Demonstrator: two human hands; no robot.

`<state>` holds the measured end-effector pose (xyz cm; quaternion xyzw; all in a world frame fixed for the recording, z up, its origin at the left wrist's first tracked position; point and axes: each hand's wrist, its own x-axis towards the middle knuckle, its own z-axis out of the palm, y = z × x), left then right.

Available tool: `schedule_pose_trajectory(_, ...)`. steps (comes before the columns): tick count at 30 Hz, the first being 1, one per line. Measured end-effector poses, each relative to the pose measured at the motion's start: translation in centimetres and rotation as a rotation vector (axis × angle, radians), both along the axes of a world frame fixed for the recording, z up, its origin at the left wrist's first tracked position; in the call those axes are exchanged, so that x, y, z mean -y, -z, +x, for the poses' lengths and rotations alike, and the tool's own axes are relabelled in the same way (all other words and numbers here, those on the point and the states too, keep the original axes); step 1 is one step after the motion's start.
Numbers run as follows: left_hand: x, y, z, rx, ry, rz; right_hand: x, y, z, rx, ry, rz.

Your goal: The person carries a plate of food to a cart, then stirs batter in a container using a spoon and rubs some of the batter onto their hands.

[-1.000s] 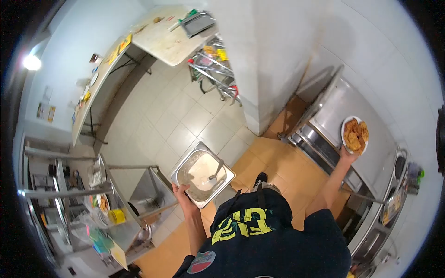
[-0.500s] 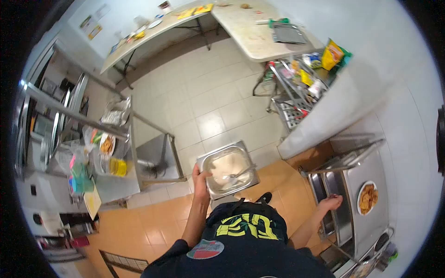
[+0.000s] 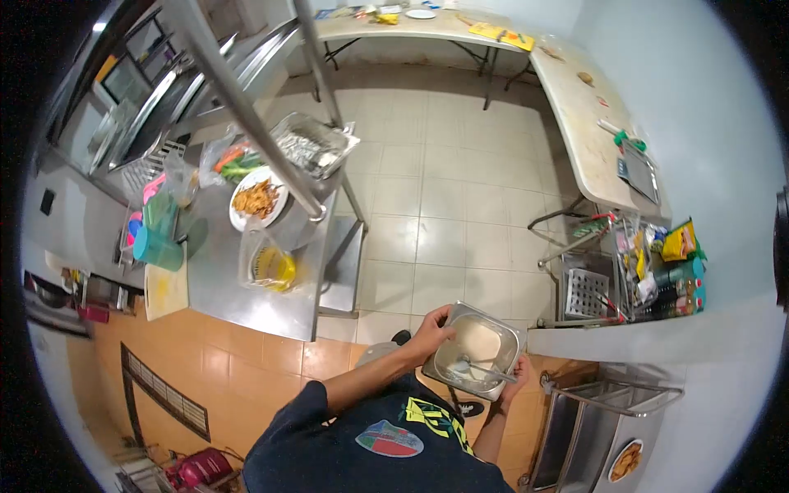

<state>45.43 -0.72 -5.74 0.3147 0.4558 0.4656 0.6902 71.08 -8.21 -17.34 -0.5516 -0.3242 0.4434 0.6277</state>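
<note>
A rectangular steel pan point(image 3: 498, 319) is held in front of my body, with a pale creamy mixture point(image 3: 477, 339) inside it. My left hand point(image 3: 431, 334) grips the pan's left rim, fingers closed around the edge. On the opposite side my right hand point(image 3: 518, 378) closes on the pan's right edge, beside the handle end of a metal spoon point(image 3: 486, 371). The spoon's bowl rests in the mixture while its handle leans across the rim. Whether the right fingers also touch the spoon, I cannot tell.
A steel table point(image 3: 238, 308) at left carries a plate of fried food point(image 3: 256, 200), a foil-lined tray point(image 3: 308, 148), a bagged yellow tub point(image 3: 275, 267) and a teal cup point(image 3: 158, 248). At right are a loaded cart point(image 3: 588, 292) and a steel counter with another plate point(image 3: 626, 460).
My view and body have turned left, bringing the steel table closer. My right hand, earlier out by the right counter, is now on the pan; my left hand still holds it.
</note>
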Motion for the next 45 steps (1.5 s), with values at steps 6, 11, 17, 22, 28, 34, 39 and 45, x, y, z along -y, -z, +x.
schedule_pose_trajectory(6,0.2,-0.3,-6.8,-0.007,0.095,-0.049,-0.7,1.9,-6.7,-0.113,0.100,-0.290)
schedule_pose_trajectory(11,0.6,0.9,-10.8,0.001,0.056,-0.013,-0.8,0.4,-11.6,0.081,0.150,-0.312)
schedule_pose_trajectory(17,1.8,-0.4,-15.7,0.035,0.102,0.030,1.3,-0.7,-15.7,0.021,0.074,0.086)
schedule_pose_trajectory(22,5.1,-2.8,-20.3,0.060,0.222,0.105,4.5,-3.9,-22.5,-0.363,0.200,-0.011)
schedule_pose_trajectory(28,10.9,-1.6,-30.0,0.022,0.296,0.052,12.1,-4.5,-33.1,-0.308,0.255,-0.110)
schedule_pose_trajectory(34,16.5,-1.0,-39.4,-0.021,0.314,0.038,20.9,-3.0,-40.0,-0.284,0.292,-0.235)
schedule_pose_trajectory(39,19.6,-2.4,-45.9,0.009,0.244,0.026,21.3,-2.3,-42.8,-0.434,0.359,-0.181)
schedule_pose_trajectory(45,21.2,-4.4,-53.3,-0.029,-0.140,-0.096,16.4,-5.5,-49.6,-0.312,0.060,-0.105)
